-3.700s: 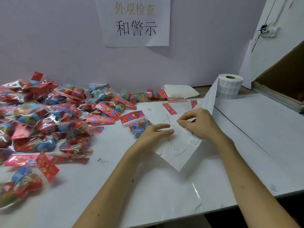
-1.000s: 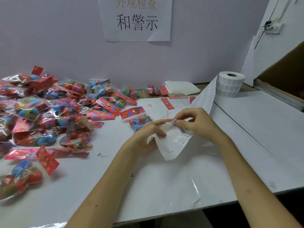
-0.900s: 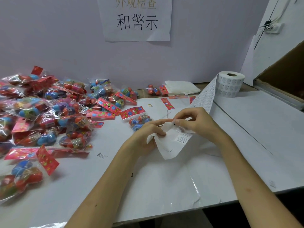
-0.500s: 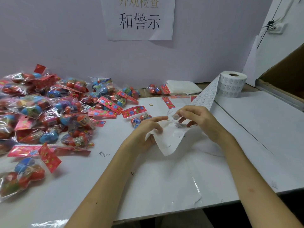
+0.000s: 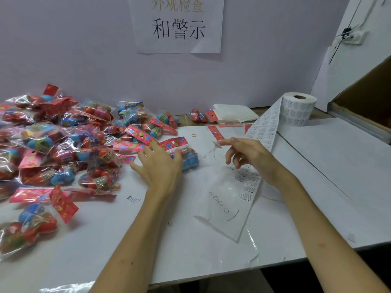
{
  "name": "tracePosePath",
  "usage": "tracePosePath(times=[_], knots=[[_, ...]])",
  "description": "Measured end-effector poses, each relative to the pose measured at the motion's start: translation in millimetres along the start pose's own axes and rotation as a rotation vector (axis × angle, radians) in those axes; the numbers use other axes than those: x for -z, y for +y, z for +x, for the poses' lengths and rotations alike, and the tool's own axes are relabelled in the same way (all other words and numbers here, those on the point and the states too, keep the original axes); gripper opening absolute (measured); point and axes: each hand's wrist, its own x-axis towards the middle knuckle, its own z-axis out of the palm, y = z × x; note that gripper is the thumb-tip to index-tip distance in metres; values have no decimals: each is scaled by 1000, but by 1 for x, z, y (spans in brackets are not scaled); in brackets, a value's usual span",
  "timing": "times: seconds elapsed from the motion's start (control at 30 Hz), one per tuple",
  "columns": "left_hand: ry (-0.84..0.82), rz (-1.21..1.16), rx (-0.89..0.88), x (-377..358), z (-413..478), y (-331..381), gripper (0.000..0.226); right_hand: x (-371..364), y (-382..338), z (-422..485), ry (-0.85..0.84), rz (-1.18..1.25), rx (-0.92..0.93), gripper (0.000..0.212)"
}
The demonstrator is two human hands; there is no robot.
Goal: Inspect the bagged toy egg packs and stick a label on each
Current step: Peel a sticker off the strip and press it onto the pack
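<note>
One bagged toy egg pack (image 5: 190,159) with a red header card lies alone at the table's middle. My left hand (image 5: 158,166) reaches over it palm down, fingers spread, fingertips touching the bag. My right hand (image 5: 249,157) hovers to the right of the pack with its index finger stretched out. A small white label (image 5: 216,144) sticks to that fingertip and the other fingers are loosely curled. The label strip (image 5: 230,204) lies flat under my right hand and runs back to the label roll (image 5: 298,112).
A big heap of bagged egg packs (image 5: 63,144) covers the table's left side, with one pack (image 5: 27,229) at the near left. Another pack (image 5: 198,116) and folded white sheets (image 5: 232,115) sit by the back wall. A cardboard box (image 5: 368,102) stands at the right.
Both hands held the label strip and my right hand peeled a label off. My left hand has let go of the strip and moved left onto the egg pack. The strip dropped flat.
</note>
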Motion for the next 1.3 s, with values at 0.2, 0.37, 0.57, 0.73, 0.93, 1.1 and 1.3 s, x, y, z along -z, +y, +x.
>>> tracePosePath(times=[0.2,0.37,0.57,0.73,0.93,1.1,1.3], knots=[[-199,4,31,-4,6,-1,65,-4,9,3,131,-204,99,18],[-198,-235,-82,-4,-1,10,39,-3,11,4,272,-200,166,8],[-239,-735,-28,2,-6,20,70,1,11,5,379,-203,200,14],[-360,-976,142,9,-5,22,74,2,12,5,400,-147,190,22],[-455,-981,125,13,-7,23,36,-1,11,5,375,-204,170,15],[-448,-969,92,12,-9,25,27,0,12,4,384,-284,157,6],[-368,-968,101,10,-9,25,22,-1,11,4,342,-194,155,17]])
